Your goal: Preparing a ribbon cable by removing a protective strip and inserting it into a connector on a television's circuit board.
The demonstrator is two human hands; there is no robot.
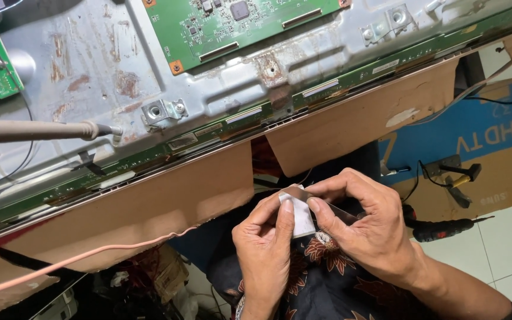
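Left hand (265, 237): thumb and fingers pinched on a small white paper slip (300, 218), upright, long axis near to far. Right hand (362, 222): fingertips clamped on a clear glossy plastic strip (327, 206), slanting from upper left to lower right, below the metal panel (90, 71) edged with brown cardboard (197, 189).

Partly hidden, partly cut off

White slip (301, 219) half covered by left hand (266, 237) and right hand (360, 222); green circuit board (238, 24) cropped at top edge; hammer (460, 172) small, indistinct.
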